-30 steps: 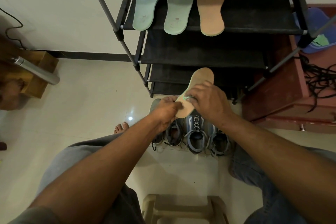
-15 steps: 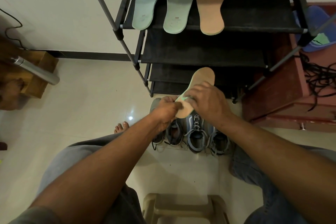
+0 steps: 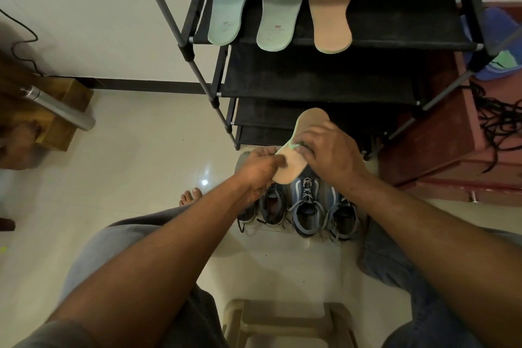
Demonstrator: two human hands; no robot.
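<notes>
While left hand [image 3: 258,171], right hand [image 3: 330,150] grip insole [image 3: 291,167], unchanged

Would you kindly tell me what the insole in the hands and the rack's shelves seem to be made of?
The insole: probably foam, matte tan face, pale green layer showing at its edge. The rack shelves: likely fabric, matte black, stretched between smooth grey poles, perhaps metal.
</notes>
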